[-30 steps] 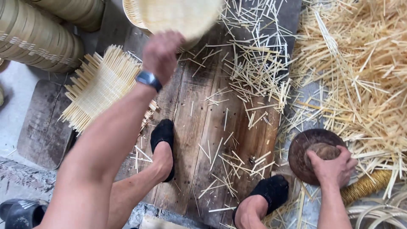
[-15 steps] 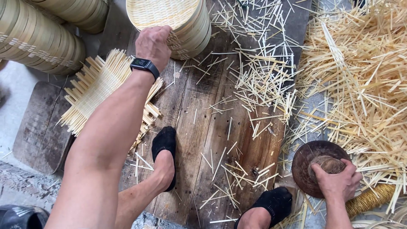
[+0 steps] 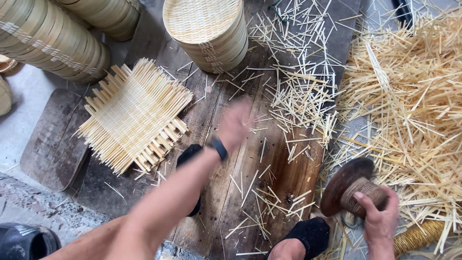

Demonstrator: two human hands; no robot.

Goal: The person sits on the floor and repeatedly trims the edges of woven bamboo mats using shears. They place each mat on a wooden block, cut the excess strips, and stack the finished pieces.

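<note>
Worn wooden plank floor (image 3: 120, 192) littered with pale bamboo slivers; right hand (image 3: 380, 216) has its fingers wrapped round a dark round wooden mallet (image 3: 349, 185), right of the stacked woven bamboo trays (image 3: 207, 31). Left hand (image 3: 236, 123) is below them, blurred, can't tell its grip.

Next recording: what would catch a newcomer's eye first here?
Pale bamboo splints heaped at the right and strewn across the dark wooden boards. A stack of round woven baskets stands at top centre, and a square woven mat lies at left. The right hand grips a dark round tool; the blurred left hand holds nothing.
</note>
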